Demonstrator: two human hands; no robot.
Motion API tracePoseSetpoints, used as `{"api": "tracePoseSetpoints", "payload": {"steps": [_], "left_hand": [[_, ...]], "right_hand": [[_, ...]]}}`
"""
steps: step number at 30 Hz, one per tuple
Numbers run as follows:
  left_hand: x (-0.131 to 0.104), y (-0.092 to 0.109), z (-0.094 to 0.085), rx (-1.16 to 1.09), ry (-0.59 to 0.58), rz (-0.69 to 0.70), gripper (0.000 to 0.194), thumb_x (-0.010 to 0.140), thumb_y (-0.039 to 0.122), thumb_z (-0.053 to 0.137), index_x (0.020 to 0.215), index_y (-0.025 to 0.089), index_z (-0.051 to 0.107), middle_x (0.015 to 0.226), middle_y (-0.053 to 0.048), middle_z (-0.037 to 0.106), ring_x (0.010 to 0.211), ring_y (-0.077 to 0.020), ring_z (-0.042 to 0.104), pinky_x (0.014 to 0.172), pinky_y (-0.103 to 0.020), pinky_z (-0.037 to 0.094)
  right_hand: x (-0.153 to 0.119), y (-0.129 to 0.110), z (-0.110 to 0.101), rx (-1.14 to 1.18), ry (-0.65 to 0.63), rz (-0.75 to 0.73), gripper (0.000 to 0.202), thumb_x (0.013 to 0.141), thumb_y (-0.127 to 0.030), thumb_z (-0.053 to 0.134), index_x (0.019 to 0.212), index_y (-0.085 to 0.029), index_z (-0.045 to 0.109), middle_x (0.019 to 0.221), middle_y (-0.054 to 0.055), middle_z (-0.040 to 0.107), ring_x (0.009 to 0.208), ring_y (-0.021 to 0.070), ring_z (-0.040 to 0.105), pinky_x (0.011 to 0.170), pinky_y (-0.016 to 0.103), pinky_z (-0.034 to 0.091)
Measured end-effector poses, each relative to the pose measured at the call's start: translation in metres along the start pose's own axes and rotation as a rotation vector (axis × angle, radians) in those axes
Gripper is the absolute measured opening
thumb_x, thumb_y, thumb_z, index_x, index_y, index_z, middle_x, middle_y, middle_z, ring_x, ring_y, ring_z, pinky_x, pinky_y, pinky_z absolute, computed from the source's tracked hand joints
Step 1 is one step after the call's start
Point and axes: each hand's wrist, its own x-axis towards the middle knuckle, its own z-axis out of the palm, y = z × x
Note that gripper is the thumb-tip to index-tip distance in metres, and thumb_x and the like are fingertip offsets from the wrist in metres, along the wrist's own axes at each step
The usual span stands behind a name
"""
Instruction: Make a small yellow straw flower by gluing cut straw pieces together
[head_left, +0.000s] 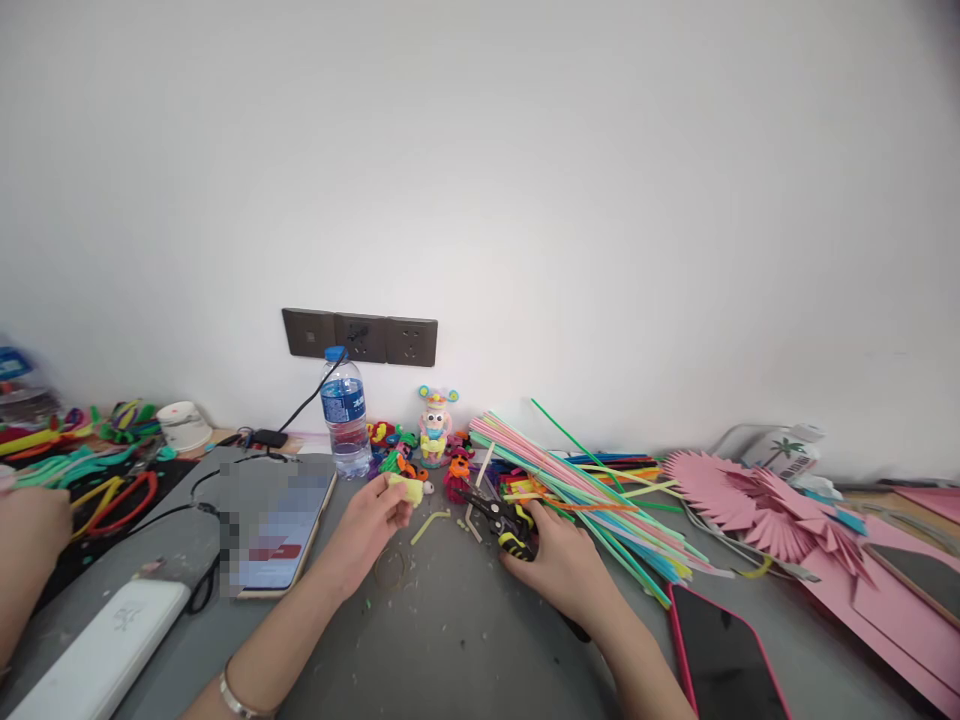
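My left hand (373,528) pinches a small pale-yellow fuzzy piece (409,488) between thumb and fingers. Its exact shape is partly covered by the fingertips. In my right hand (559,560) is a pair of pliers (495,514) with black and yellow handles, jaws pointing up and left towards the yellow piece but apart from it. Just beyond the left hand stands a small figurine (435,430) with a pink face and blue-yellow ears. Several colourful pipe-cleaner figures, one an orange and red one (457,478), crowd around it. A short bent yellow stem (430,526) lies between the hands.
A bundle of pastel pipe cleaners (577,480) lies behind my right hand. A water bottle (345,415), a lit phone (281,530) and a white power bank (105,655) are leftward. Rightward are a red-edged phone (727,655) and folded pink paper (765,510). Another person's hand (34,535) shows far left.
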Motion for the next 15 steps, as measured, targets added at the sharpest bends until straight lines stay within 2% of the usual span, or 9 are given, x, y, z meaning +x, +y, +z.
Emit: {"api": "tracePoseSetpoints", "payload": {"steps": [4, 8, 12, 15], "left_hand": [[-0.001, 0.002, 0.001, -0.109, -0.022, -0.09, 0.026, 0.072, 0.032, 0.075, 0.083, 0.018, 0.056, 0.075, 0.001, 0.059, 0.067, -0.0114, 0.054, 0.063, -0.023, 0.044], [-0.003, 0.006, 0.003, -0.128, -0.057, -0.131, 0.025, 0.07, 0.029, 0.076, 0.084, 0.018, 0.057, 0.082, -0.002, 0.062, 0.072, -0.0129, 0.058, 0.065, -0.025, 0.048], [-0.005, 0.005, 0.003, -0.091, -0.095, -0.111, 0.027, 0.071, 0.024, 0.078, 0.09, 0.019, 0.059, 0.095, -0.005, 0.067, 0.079, -0.0143, 0.062, 0.071, -0.027, 0.05], [-0.006, 0.0, 0.004, -0.028, -0.115, -0.076, 0.03, 0.07, 0.025, 0.079, 0.094, 0.02, 0.061, 0.101, -0.006, 0.069, 0.087, -0.0167, 0.064, 0.078, -0.03, 0.05]], "right_hand": [[0.001, -0.002, 0.002, 0.075, 0.037, 0.013, 0.047, 0.074, -0.037, 0.059, 0.116, -0.016, 0.053, 0.106, 0.013, 0.067, 0.097, 0.0308, 0.061, 0.074, 0.034, 0.041], [0.001, -0.002, 0.006, 0.016, 0.061, 0.004, 0.045, 0.072, -0.039, 0.063, 0.111, -0.017, 0.055, 0.106, 0.013, 0.067, 0.101, 0.0333, 0.06, 0.079, 0.038, 0.041], [0.002, 0.0, 0.012, -0.021, 0.111, 0.023, 0.054, 0.07, -0.046, 0.067, 0.115, -0.018, 0.056, 0.116, 0.015, 0.063, 0.108, 0.0359, 0.057, 0.088, 0.045, 0.039], [0.004, 0.002, 0.015, 0.004, 0.177, 0.017, 0.056, 0.068, -0.051, 0.071, 0.113, -0.02, 0.058, 0.116, 0.015, 0.062, 0.109, 0.0372, 0.056, 0.089, 0.048, 0.039]]}}
